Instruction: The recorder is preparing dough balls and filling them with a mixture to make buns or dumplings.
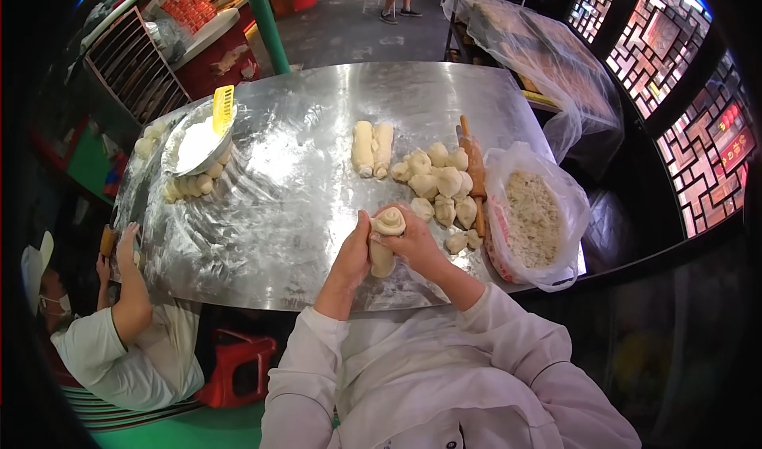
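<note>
Between my two hands is a rolled piece of dough [390,223], its spiral end facing up and a longer tail hanging below. My left hand [355,249] grips it from the left side. Around its right side curl the fingers of my right hand [419,240], the thumb pressing across the front. Just beyond, two dough rolls [373,149] lie side by side on the steel table. A pile of dough pieces [437,175] sits to the right of them. Next to that pile lies a wooden rolling pin [474,169].
A plastic bag of pale crumbly filling [533,220] stands at the table's right edge. At the left are a metal bowl of flour [199,145] with a yellow scraper [223,109] and several dough balls [190,187]. A co-worker [119,342] sits at the left corner by a red stool [235,368].
</note>
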`<control>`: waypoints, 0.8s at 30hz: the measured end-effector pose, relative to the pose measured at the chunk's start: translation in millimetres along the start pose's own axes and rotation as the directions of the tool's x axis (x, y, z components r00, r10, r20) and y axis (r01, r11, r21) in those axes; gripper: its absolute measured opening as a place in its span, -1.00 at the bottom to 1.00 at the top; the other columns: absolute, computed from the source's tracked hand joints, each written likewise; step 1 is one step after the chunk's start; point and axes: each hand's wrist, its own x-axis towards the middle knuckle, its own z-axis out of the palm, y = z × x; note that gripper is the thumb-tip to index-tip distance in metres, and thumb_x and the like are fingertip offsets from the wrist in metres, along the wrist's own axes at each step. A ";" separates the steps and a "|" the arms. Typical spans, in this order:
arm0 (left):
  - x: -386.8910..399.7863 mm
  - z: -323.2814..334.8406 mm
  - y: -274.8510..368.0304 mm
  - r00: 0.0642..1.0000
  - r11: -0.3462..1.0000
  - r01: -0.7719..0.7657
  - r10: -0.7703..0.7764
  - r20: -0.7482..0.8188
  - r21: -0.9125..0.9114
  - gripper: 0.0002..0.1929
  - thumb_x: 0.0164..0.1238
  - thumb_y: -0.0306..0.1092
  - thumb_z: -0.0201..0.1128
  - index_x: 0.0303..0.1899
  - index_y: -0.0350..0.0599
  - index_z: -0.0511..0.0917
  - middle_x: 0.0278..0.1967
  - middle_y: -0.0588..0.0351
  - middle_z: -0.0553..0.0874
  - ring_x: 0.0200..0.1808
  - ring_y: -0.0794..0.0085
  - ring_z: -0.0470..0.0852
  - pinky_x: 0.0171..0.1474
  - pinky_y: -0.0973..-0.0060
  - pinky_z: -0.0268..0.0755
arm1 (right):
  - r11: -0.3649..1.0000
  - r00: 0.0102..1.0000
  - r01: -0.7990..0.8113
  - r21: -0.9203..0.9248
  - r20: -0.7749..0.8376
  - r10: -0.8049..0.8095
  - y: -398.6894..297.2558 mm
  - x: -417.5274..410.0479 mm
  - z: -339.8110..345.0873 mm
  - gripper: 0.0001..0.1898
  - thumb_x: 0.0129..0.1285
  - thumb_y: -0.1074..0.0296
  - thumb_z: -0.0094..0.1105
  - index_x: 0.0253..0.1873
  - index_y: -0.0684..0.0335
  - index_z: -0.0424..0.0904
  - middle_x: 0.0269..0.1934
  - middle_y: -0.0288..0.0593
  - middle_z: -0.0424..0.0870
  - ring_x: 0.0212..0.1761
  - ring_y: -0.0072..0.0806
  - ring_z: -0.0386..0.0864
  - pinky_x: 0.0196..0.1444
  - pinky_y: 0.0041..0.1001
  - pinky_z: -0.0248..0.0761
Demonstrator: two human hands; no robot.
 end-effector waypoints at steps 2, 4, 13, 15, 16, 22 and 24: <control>-0.1 1.4 -4.2 0.996 0.996 -0.022 0.029 -0.084 0.089 -0.60 0.67 -0.09 -0.02 0.12 -0.26 0.56 -0.02 0.04 0.71 -0.09 0.44 0.72 0.00 0.40 0.58 | 0.984 0.995 0.083 -0.156 -0.047 -0.091 0.8 -1.3 0.4 -0.65 0.17 0.37 0.39 0.04 0.25 0.53 -0.11 -0.03 0.56 -0.05 -0.08 0.56 0.03 -0.24 0.44; 0.9 -4.4 -8.9 0.996 0.981 -0.043 0.057 -0.070 0.192 -0.61 0.67 -0.10 -0.05 0.04 -0.24 0.58 -0.15 0.05 0.72 -0.22 0.44 0.70 -0.12 0.41 0.57 | 0.938 0.979 0.162 -0.306 -0.072 -0.192 0.6 0.6 3.0 -0.67 0.14 0.40 0.39 -0.02 0.25 0.52 -0.13 -0.02 0.55 -0.07 -0.04 0.54 0.00 -0.19 0.43; -13.4 -20.4 9.9 0.984 0.946 -0.179 0.172 0.048 0.271 -0.54 0.68 -0.04 -0.07 0.01 -0.33 0.58 -0.27 0.05 0.69 -0.45 0.47 0.60 -0.45 0.50 0.42 | 0.606 0.875 0.258 -0.753 -0.084 -0.477 19.6 39.8 -33.0 -0.47 0.10 0.34 0.46 0.16 0.30 0.47 0.03 0.08 0.57 0.12 0.06 0.49 0.16 -0.13 0.38; -5.6 -21.5 8.2 0.970 0.966 -0.177 0.204 -0.133 0.191 -0.42 0.68 0.03 -0.08 0.39 -0.32 0.31 0.03 -0.09 0.65 -0.42 0.40 0.63 -0.45 0.49 0.48 | 0.669 0.906 0.368 -0.646 0.087 -0.414 16.4 18.2 -27.6 -0.37 0.07 0.26 0.51 0.23 0.34 0.46 0.13 0.11 0.55 0.20 0.06 0.45 0.24 -0.12 0.34; -1.1 -33.0 4.7 0.979 0.950 -0.171 0.194 -0.062 0.261 -0.26 0.67 0.11 -0.09 0.57 -0.23 -0.05 0.28 -0.16 0.50 -0.29 0.34 0.69 -0.28 0.47 0.58 | 0.747 0.947 0.321 -0.582 0.196 -0.255 20.9 5.4 -14.7 -0.29 0.08 0.29 0.53 0.34 0.30 0.41 0.25 0.09 0.47 0.27 0.07 0.41 0.34 -0.12 0.30; 8.2 -29.6 -12.1 0.995 0.922 0.093 -0.068 -0.080 0.377 -0.34 0.66 0.19 -0.14 0.40 -0.26 0.34 0.13 -0.04 0.67 0.06 0.39 0.67 0.07 0.48 0.55 | 0.971 0.994 0.105 -0.213 -0.008 -0.109 24.0 -21.9 5.5 -0.41 0.05 0.34 0.52 0.18 0.33 0.48 0.06 0.05 0.54 0.12 0.05 0.48 0.21 -0.14 0.34; 6.4 -32.1 -19.2 0.992 0.867 0.128 -0.114 -0.058 0.481 -0.35 0.67 0.19 -0.16 0.32 -0.28 0.45 0.06 0.01 0.70 0.03 0.39 0.68 0.03 0.49 0.56 | 0.963 0.995 0.050 -0.266 -0.068 -0.070 16.1 -24.3 2.6 -0.44 0.04 0.35 0.51 0.15 0.33 0.49 0.00 0.05 0.53 0.09 0.05 0.48 0.17 -0.14 0.35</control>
